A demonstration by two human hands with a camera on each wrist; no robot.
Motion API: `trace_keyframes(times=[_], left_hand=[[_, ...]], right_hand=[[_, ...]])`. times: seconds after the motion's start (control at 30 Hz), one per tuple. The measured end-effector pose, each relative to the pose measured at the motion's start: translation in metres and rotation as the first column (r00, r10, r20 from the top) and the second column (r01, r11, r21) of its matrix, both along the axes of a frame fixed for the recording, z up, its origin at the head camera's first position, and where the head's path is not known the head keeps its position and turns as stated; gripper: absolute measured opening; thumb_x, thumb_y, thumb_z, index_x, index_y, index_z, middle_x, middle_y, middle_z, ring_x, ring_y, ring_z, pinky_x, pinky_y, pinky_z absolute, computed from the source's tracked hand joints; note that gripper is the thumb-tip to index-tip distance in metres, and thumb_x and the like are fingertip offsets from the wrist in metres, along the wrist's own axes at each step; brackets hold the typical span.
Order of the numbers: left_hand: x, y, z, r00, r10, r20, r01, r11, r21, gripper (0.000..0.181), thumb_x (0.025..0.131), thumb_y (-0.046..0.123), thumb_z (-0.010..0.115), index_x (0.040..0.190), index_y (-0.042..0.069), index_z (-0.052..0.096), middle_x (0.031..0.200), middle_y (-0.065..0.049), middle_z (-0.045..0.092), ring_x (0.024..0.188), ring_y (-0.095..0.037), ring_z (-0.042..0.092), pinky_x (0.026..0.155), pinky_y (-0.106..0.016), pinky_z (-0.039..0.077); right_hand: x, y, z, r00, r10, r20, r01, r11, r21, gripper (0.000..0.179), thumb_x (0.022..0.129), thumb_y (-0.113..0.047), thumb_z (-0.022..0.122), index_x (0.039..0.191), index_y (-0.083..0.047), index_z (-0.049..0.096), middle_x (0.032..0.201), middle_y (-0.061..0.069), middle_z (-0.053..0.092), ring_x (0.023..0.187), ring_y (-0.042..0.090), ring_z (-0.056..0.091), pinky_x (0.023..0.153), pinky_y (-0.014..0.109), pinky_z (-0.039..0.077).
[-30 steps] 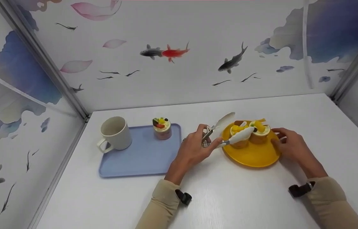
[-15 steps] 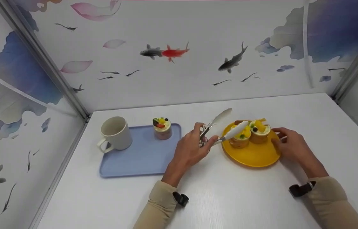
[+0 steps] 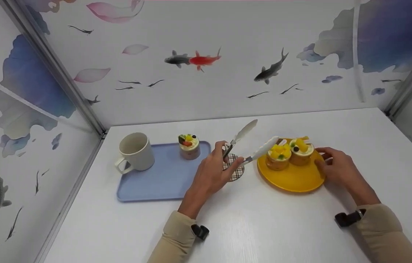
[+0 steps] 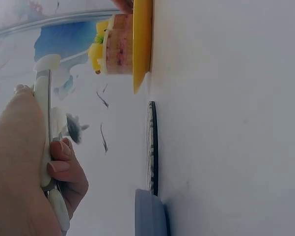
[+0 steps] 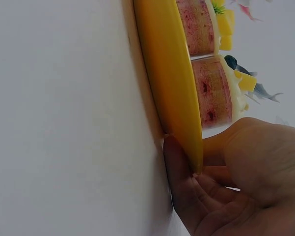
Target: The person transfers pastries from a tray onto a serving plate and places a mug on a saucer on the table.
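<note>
My left hand (image 3: 211,170) grips a pair of tongs (image 3: 264,149) with pale tips, their arms spread apart with nothing between them. The tongs point toward the yellow plate (image 3: 297,182). My right hand (image 3: 339,171) pinches that plate's right rim, thumb over and fingers under, as the right wrist view shows. Two small dessert cups stand side by side on the plate: one with yellow fruit (image 3: 278,160) and one topped with fruit and a dark berry (image 3: 301,155). A round checked coaster (image 3: 237,173) lies on the table, partly hidden behind my left hand.
At left a blue tray (image 3: 151,186) holds a third dessert cup (image 3: 189,149) at its back right. A beige mug (image 3: 136,151) stands at the tray's left end. Printed white walls border the white table (image 3: 264,226) at the back and sides.
My left hand has drawn back left with the tongs, away from the dessert cups on the plate, uncovering more of the coaster. My right hand stays on the plate's rim.
</note>
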State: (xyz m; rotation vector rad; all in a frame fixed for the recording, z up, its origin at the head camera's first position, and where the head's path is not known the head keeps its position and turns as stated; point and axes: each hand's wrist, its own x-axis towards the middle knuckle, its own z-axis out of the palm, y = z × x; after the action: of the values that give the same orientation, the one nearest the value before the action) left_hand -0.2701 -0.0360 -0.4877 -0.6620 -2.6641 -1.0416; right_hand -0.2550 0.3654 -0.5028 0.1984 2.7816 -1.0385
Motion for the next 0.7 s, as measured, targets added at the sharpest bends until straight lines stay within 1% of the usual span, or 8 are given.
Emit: trace_keyframes(times=[0.13,0.23,0.33,0.4,0.57,0.63,0.7], left_hand=[[0.003,-0.008,0.001,1.0,0.003,-0.005,-0.003,1.0,0.019,0.078,0.102,0.075,0.054,0.151,0.014,0.044,0.098,0.0,0.062,0.073,-0.014,0.056,0.063,-0.027,0.046],[0.004,-0.014,0.002,1.0,0.013,0.008,-0.014,1.0,0.028,0.081,0.102,0.077,0.053,0.152,0.014,0.043,0.099,-0.002,0.063,0.074,-0.014,0.056,0.064,-0.028,0.047],[0.005,-0.022,0.002,0.999,0.033,0.017,-0.033,0.999,0.028,0.084,0.102,0.077,0.052,0.155,0.013,0.042,0.101,-0.003,0.066,0.075,-0.013,0.058,0.065,-0.029,0.048],[0.006,-0.027,0.002,0.999,0.047,0.009,-0.047,0.999,0.024,0.084,0.102,0.076,0.053,0.156,0.012,0.042,0.101,-0.005,0.068,0.074,-0.013,0.059,0.064,-0.029,0.048],[0.006,-0.042,0.001,0.995,0.096,-0.031,-0.096,0.995,0.006,0.083,0.103,0.073,0.055,0.155,0.009,0.043,0.1,-0.01,0.071,0.067,-0.012,0.054,0.057,-0.027,0.043],[0.007,-0.048,0.001,0.992,0.12,-0.038,-0.12,0.993,-0.001,0.083,0.103,0.073,0.056,0.154,0.01,0.043,0.1,-0.011,0.07,0.065,-0.011,0.053,0.056,-0.026,0.041],[0.009,-0.054,0.0,0.989,0.145,-0.04,-0.145,0.989,-0.007,0.08,0.102,0.074,0.057,0.15,0.011,0.044,0.098,-0.012,0.069,0.064,-0.012,0.052,0.055,-0.026,0.039]], right_hand=[[0.0,-0.001,0.001,1.0,-0.004,-0.013,0.004,1.0,0.008,0.058,0.113,-0.022,0.058,0.163,0.001,0.039,0.149,0.034,0.05,0.124,0.046,0.056,0.102,0.049,0.06],[0.0,0.0,0.001,1.0,-0.008,-0.005,0.008,1.0,0.008,0.058,0.113,-0.022,0.058,0.163,0.001,0.039,0.15,0.034,0.049,0.125,0.047,0.055,0.103,0.051,0.059],[-0.001,0.0,0.001,1.0,-0.011,0.003,0.011,1.0,0.004,0.058,0.113,-0.021,0.057,0.163,0.001,0.038,0.151,0.034,0.049,0.126,0.047,0.055,0.103,0.05,0.06],[-0.001,0.001,0.0,1.0,-0.014,0.004,0.014,1.0,0.0,0.058,0.113,-0.021,0.057,0.163,0.0,0.038,0.151,0.034,0.049,0.126,0.046,0.055,0.102,0.048,0.06],[0.0,0.001,-0.001,1.0,-0.015,-0.002,0.015,1.0,0.001,0.058,0.113,-0.022,0.057,0.163,0.0,0.038,0.15,0.034,0.049,0.125,0.046,0.056,0.1,0.046,0.061],[-0.001,0.001,-0.001,1.0,-0.011,-0.003,0.011,1.0,0.003,0.058,0.113,-0.023,0.057,0.163,0.0,0.038,0.15,0.034,0.05,0.124,0.046,0.056,0.1,0.045,0.061],[-0.001,0.0,-0.002,1.0,-0.008,-0.001,0.008,1.0,0.004,0.059,0.112,-0.023,0.057,0.163,0.0,0.038,0.149,0.034,0.05,0.123,0.045,0.056,0.099,0.044,0.061]])
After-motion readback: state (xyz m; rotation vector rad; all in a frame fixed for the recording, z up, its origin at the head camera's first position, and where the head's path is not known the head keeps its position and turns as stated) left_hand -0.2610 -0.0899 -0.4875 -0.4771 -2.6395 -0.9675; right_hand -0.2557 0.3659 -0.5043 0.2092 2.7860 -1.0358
